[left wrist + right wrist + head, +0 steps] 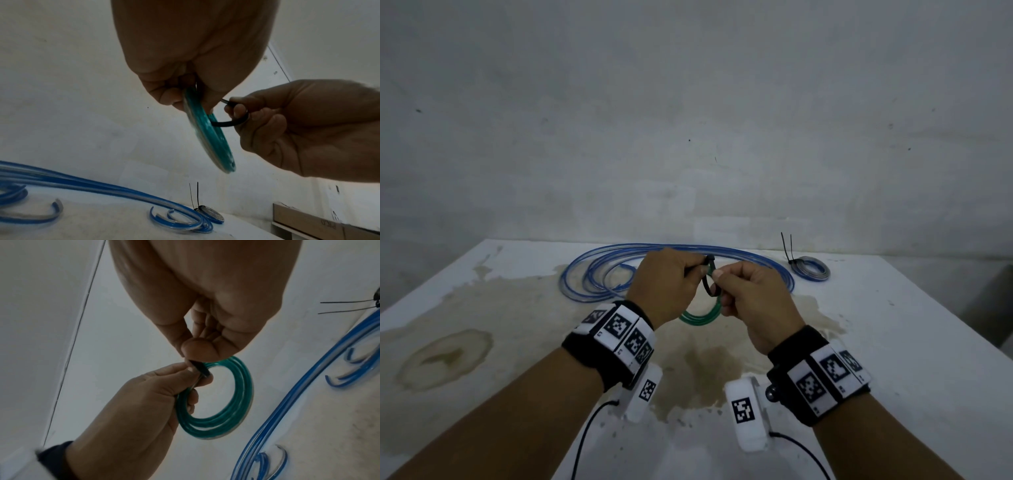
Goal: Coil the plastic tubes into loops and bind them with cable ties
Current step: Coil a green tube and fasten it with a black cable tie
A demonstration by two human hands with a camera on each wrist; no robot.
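A green tube coil hangs in the air between both hands, above the table. My left hand grips the green coil at its top edge, fingers curled round the strands. A black cable tie loops around the strands there. My right hand pinches this cable tie between thumb and fingers, the loop curving back to the green coil. In the right wrist view my right hand meets my left hand at the tie. Its locking head is hidden.
Long loose blue tubes lie in wide curves on the white stained table behind the hands. A small blue coil, bound with black ties whose tails stick up, lies at the back right. A grey wall stands behind.
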